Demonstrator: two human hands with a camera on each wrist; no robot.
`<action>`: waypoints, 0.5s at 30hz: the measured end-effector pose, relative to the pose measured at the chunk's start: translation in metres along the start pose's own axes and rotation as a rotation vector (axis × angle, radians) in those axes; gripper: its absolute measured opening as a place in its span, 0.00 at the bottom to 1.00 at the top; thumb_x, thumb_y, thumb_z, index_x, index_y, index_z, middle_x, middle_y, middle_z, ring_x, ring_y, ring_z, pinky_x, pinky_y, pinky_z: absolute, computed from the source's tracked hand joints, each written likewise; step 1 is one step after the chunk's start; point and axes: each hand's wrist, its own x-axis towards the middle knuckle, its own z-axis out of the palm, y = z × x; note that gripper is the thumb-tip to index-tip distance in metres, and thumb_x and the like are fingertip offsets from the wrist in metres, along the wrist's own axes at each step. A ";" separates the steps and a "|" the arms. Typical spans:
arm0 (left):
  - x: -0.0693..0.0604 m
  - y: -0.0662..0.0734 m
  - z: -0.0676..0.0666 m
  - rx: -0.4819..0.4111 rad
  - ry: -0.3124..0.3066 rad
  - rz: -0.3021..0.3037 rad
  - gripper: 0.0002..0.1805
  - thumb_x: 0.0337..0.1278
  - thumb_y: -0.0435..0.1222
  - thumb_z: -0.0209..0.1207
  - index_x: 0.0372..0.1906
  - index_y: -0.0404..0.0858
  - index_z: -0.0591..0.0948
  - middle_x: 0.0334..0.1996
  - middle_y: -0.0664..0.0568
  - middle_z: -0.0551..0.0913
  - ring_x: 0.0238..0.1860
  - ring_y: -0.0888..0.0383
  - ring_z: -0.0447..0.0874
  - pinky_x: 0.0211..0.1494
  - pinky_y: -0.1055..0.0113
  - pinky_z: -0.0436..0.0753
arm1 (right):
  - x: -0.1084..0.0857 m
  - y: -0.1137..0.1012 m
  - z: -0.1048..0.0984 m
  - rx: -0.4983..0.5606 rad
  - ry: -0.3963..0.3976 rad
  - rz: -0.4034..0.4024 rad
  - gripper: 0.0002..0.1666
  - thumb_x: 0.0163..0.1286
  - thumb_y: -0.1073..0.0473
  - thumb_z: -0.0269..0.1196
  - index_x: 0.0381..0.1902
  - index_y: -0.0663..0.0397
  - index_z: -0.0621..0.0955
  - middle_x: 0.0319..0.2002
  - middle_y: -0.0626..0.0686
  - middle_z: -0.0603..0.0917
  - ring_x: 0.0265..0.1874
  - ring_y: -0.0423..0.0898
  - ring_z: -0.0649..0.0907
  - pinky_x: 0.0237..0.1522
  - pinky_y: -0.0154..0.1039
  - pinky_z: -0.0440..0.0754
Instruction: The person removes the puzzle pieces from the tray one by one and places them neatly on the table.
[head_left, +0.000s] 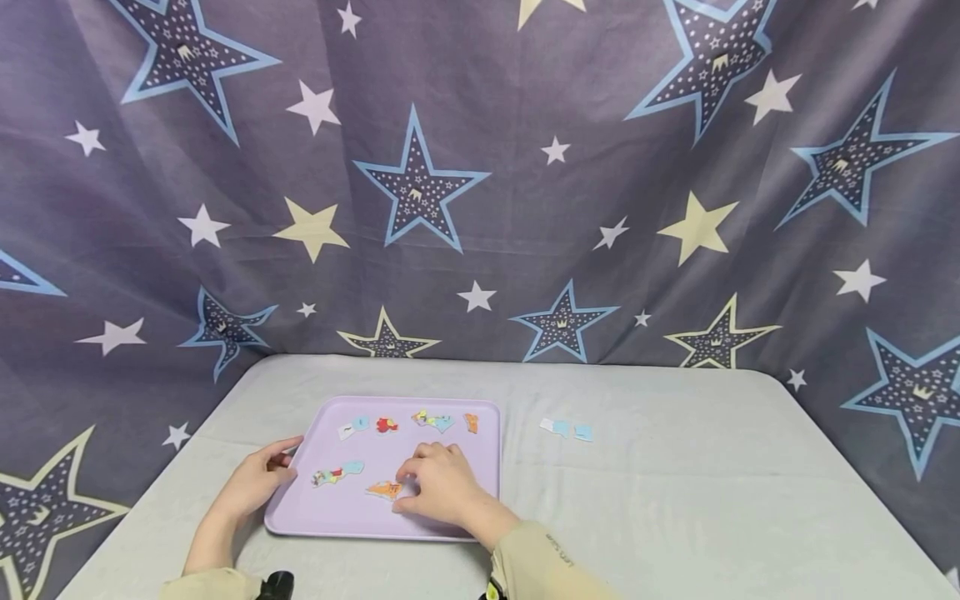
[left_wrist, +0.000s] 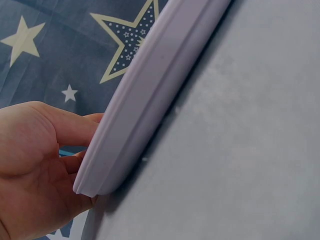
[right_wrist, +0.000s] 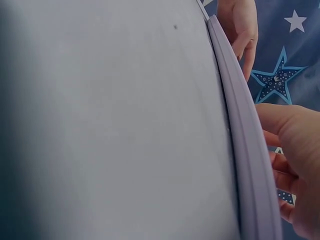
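Observation:
A lilac tray [head_left: 345, 521] lies on the table. My left hand [head_left: 253, 483] holds its left rim; in the left wrist view the thumb of that hand [left_wrist: 35, 165] meets the rim and the fingers are partly hidden behind it. Over the front middle of the tray, my right hand [head_left: 442, 483] has thumb and index finger about the right end of an orange puzzle piece [head_left: 383, 489]. The tray wall hides those fingertips in the right wrist view, where the right hand [right_wrist: 295, 160] is curved. To the left lies a joined green-and-blue puzzle strip [head_left: 337, 473].
Along the tray's back are a white-and-blue pair [head_left: 352, 427], a red piece [head_left: 387, 425], a colourful joined piece [head_left: 432, 420] and a small orange piece [head_left: 471, 422]. Blue-and-white pieces [head_left: 557, 427] lie on the table right of the tray. A star-patterned curtain [head_left: 510, 217] hangs behind.

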 end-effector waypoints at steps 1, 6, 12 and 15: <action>0.000 0.000 0.000 0.004 0.000 0.000 0.29 0.50 0.27 0.54 0.61 0.26 0.66 0.37 0.43 0.74 0.35 0.57 0.69 0.36 0.70 0.70 | 0.001 -0.001 0.000 -0.001 0.000 0.003 0.20 0.47 0.36 0.65 0.37 0.35 0.83 0.33 0.37 0.75 0.34 0.36 0.73 0.40 0.36 0.66; 0.000 0.000 0.000 0.010 0.003 0.011 0.29 0.49 0.27 0.54 0.60 0.26 0.66 0.37 0.44 0.74 0.35 0.56 0.69 0.36 0.70 0.69 | 0.005 -0.004 0.003 -0.010 0.021 0.034 0.21 0.43 0.33 0.66 0.34 0.34 0.83 0.31 0.38 0.75 0.32 0.36 0.71 0.37 0.34 0.64; -0.002 0.000 0.000 0.011 0.006 0.011 0.29 0.48 0.27 0.53 0.60 0.26 0.66 0.36 0.44 0.74 0.34 0.57 0.69 0.35 0.71 0.69 | 0.008 -0.007 0.007 -0.022 0.021 0.067 0.20 0.42 0.32 0.66 0.30 0.33 0.81 0.32 0.37 0.75 0.33 0.36 0.71 0.38 0.35 0.64; -0.002 0.001 0.001 0.009 0.006 0.010 0.29 0.49 0.27 0.53 0.60 0.26 0.67 0.36 0.44 0.74 0.34 0.58 0.68 0.35 0.71 0.69 | 0.010 -0.008 0.008 -0.012 0.022 0.070 0.17 0.43 0.33 0.66 0.28 0.32 0.81 0.31 0.36 0.75 0.32 0.35 0.71 0.38 0.35 0.64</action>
